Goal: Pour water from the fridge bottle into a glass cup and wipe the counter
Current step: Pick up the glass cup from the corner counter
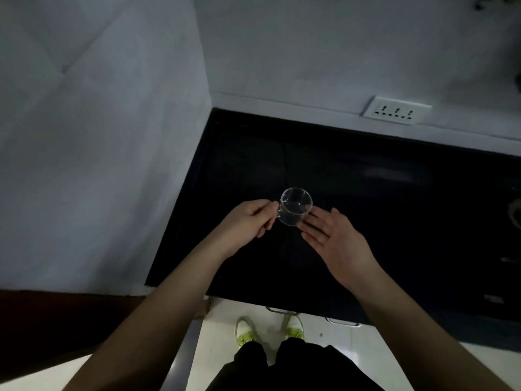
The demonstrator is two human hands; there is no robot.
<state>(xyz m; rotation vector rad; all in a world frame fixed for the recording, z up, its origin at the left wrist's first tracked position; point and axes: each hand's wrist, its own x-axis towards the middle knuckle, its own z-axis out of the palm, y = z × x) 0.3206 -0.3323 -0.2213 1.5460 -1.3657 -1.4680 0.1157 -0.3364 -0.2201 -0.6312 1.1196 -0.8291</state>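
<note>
One small cup, mid-counter: clear glass, likely light, rigid, slick, breakable. Left hand at nine o'clock, fingers pinched on handle; right hand at four o'clock, fingers spread, tips touching wall. Best held by handle.

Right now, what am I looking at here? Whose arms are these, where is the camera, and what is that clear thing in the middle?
There is no machine here: these are a person's two bare arms, filmed by a camera worn on their head, looking forward and down. That is why you also see their legs and yellow-green shoes on the floor below. The dark surface is a black counter set in a wall corner, with a white socket on the wall behind. The clear thing is a small glass cup. The left hand pinches its handle; the right hand is open, fingers against the cup's side. No bottle is in sight.
</note>
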